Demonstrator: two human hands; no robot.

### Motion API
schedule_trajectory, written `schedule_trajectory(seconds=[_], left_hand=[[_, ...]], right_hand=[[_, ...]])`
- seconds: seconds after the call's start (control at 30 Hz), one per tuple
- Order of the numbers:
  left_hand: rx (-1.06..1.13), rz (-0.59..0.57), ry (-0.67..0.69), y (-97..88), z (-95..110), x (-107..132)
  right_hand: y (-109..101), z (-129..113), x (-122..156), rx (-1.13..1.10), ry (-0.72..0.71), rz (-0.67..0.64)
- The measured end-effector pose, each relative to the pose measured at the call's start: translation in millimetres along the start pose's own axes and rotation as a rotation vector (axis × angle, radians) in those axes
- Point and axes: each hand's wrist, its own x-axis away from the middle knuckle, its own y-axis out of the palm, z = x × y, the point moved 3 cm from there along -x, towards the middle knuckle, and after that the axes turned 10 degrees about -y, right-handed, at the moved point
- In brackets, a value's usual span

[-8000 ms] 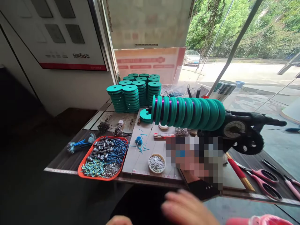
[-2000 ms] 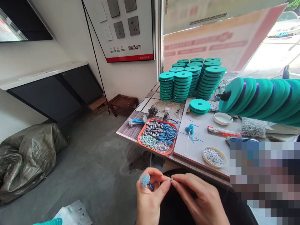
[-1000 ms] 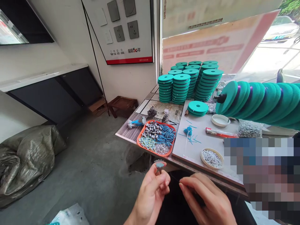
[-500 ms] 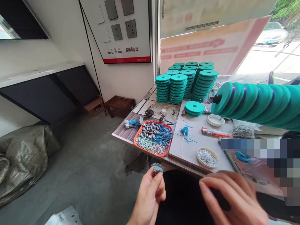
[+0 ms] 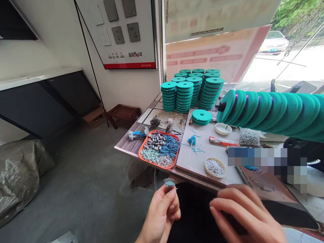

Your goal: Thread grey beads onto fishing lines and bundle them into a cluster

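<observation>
My left hand (image 5: 163, 207) pinches a small fanned bundle of thin metal wire loops with pale blue lower parts (image 5: 169, 182) between thumb and index finger. To the right, my right hand (image 5: 245, 209) hangs in front of the table edge, its fingers curled and the thumb tip close to the index finger. Whatever may be between those fingertips is too small to make out. Nearest to the left hand on the table is an orange tray (image 5: 140, 156) with grey metal cylinders, blue ribbed pieces, yellow-green pieces and small silvery parts. A round dish (image 5: 225, 172) of whitish beads stands beyond the right hand.
Stacks of green foam spools (image 5: 184, 96) stand at the back of the table. A rod threaded with green spools (image 5: 268, 113) juts in from the right. Blue strips (image 5: 192, 141), a red-and-clear packet (image 5: 222, 141) and a white dish (image 5: 223, 128) lie on the board.
My right hand has come slightly left, fingertips closer together. The left hand keeps its pinch on the bundle. The whole view has turned a little, so the table appears further left.
</observation>
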Motion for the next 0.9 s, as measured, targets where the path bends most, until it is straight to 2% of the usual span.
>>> schedule_trajectory(seconds=[0.17,0.27,0.73,0.9], left_hand=[[0.031,0.023,0.018,-1.0,-1.0,-0.9],[0.044,0.046,0.022,-3.2,-1.1,-1.1],[0.078,0.026,-0.015,-1.1,0.2,-0.1],[0.018,0.045,-0.008,0.3,-0.8,0.1]], right_hand=[[31.2,-10.1,-3.4,-0.119,-0.007,0.006],[40.1,-13.8,0.3,-0.140,0.018,0.018],[48.8,-10.9,11.9,-0.141,0.102,0.020],[44.5,-4.7,12.7,-0.036,0.029,-0.044]])
